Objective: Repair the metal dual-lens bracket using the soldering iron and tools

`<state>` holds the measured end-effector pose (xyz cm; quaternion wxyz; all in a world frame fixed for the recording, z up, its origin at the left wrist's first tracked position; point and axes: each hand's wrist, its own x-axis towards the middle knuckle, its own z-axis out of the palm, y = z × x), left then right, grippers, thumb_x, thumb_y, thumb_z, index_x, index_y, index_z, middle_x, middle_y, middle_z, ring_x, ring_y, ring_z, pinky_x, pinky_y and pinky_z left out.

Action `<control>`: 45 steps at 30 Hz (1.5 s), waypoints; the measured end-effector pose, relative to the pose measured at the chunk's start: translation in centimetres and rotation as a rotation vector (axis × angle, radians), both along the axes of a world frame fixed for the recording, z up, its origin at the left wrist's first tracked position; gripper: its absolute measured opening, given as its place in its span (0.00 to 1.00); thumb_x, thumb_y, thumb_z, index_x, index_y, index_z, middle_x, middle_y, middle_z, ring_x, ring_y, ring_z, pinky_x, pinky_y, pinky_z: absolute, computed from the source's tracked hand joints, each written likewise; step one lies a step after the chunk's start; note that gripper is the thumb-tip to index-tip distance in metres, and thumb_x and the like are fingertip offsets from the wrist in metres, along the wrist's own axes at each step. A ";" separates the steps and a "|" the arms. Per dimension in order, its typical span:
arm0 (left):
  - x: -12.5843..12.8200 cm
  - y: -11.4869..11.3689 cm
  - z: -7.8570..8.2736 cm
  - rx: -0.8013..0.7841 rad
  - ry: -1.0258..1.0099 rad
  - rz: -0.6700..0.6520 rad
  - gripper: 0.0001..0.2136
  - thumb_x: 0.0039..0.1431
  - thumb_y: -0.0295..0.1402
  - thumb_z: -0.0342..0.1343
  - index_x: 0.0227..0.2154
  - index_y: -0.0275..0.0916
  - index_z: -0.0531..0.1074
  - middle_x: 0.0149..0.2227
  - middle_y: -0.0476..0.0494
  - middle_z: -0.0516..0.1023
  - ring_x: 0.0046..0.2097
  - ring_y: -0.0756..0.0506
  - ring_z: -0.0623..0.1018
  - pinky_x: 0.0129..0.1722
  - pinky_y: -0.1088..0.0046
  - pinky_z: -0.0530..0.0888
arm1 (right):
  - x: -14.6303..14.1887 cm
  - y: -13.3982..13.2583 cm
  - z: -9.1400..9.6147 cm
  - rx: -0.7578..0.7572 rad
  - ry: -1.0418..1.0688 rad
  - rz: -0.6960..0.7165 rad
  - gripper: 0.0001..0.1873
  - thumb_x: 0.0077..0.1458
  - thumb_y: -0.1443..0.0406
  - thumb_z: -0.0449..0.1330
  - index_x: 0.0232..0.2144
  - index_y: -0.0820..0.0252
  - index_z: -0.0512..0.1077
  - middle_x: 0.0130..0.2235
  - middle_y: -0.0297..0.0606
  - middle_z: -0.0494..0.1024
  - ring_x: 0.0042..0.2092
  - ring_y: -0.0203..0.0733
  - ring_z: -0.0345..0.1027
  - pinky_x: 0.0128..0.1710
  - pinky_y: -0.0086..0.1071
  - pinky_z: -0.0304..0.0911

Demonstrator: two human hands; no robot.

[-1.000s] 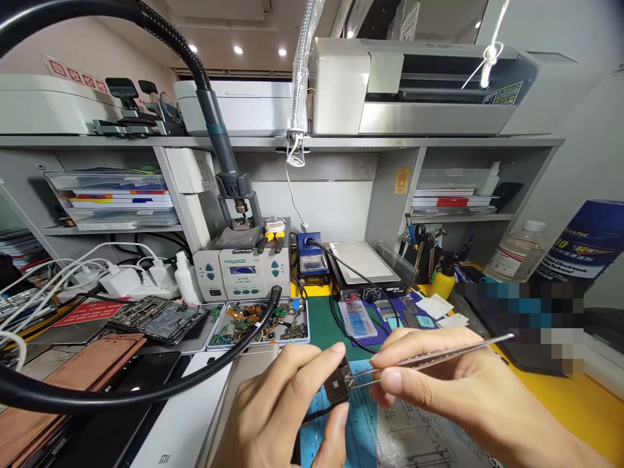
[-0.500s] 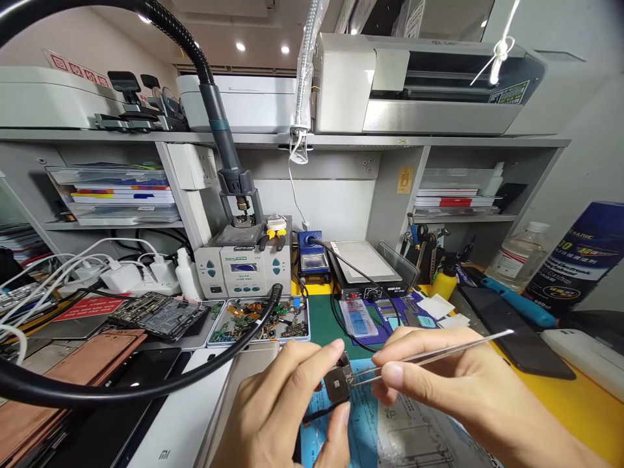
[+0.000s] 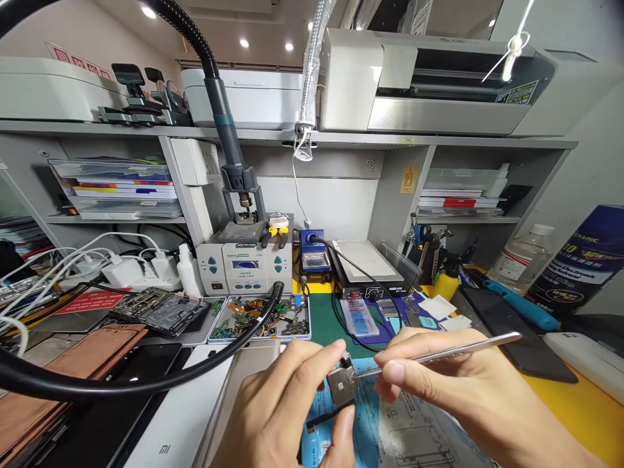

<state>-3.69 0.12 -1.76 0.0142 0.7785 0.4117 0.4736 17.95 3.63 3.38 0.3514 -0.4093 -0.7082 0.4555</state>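
Between the thumb and fingers of my left hand [image 3: 287,403] is a small square electronic module [image 3: 341,386], dark grey with a tiny light code mark on its face. A thin black flex strip [image 3: 322,419] runs below it near my thumb. My right hand [image 3: 433,374] is closed around metal tweezers [image 3: 453,350], held like a pen. Their tips meet the module's right edge, by a small shiny part; what they touch there is too small to make out. Beneath both hands lies a blue and white printed sheet [image 3: 400,422].
Phones and a white phone back [image 3: 180,409] lie at left. Behind are a tray of small boards [image 3: 260,318], a hot-air station [image 3: 244,265], a soldering station [image 3: 314,253] and a heating plate [image 3: 368,270]. A thick black hose [image 3: 146,390] loops across the left foreground.
The tweezers' arms, slightly apart before, now look pressed together. The module's face has tilted and looks lighter. The whole view has shifted slightly.
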 end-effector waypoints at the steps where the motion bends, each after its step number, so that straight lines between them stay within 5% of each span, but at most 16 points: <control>1: 0.0 0.0 0.0 0.002 -0.003 0.000 0.25 0.55 0.23 0.55 0.56 0.43 0.65 0.43 0.45 0.76 0.34 0.47 0.77 0.34 0.68 0.75 | 0.0 0.0 0.0 0.006 0.002 0.001 0.09 0.57 0.56 0.64 0.29 0.51 0.81 0.30 0.32 0.78 0.34 0.38 0.71 0.34 0.27 0.65; 45: 0.1 -0.2 -0.1 0.038 0.052 0.004 0.23 0.56 0.24 0.54 0.56 0.40 0.65 0.41 0.43 0.77 0.38 0.44 0.78 0.36 0.67 0.75 | -0.3 -0.5 -0.3 0.076 0.031 0.039 0.05 0.55 0.62 0.66 0.28 0.51 0.82 0.30 0.32 0.79 0.32 0.36 0.71 0.33 0.25 0.66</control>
